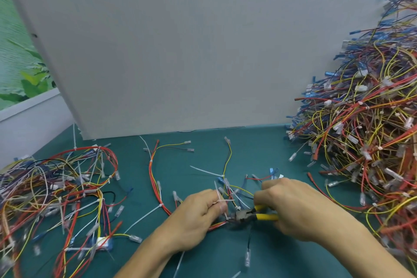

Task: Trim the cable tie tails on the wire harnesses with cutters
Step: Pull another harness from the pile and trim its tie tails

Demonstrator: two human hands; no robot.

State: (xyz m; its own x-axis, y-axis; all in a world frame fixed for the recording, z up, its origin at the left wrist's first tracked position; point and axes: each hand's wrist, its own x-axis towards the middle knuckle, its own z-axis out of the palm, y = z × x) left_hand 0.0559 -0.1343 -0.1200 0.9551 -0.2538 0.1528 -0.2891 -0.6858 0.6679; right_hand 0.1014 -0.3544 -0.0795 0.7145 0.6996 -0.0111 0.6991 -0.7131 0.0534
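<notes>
A wire harness (155,180) of red, yellow and orange wires lies across the middle of the teal mat, bound with white cable ties. My left hand (194,214) grips the harness near a tie and pinches a white tie tail (222,200) between thumb and fingers. My right hand (291,207) holds yellow-handled cutters (250,215). The dark jaws of the cutters sit at the harness just right of my left fingers, at a tie. I cannot tell whether the jaws are closed.
A tall heap of harnesses (365,119) fills the right side. A lower pile of harnesses (56,198) with long white tie tails lies at the left. A grey panel (180,52) stands behind the mat (259,153).
</notes>
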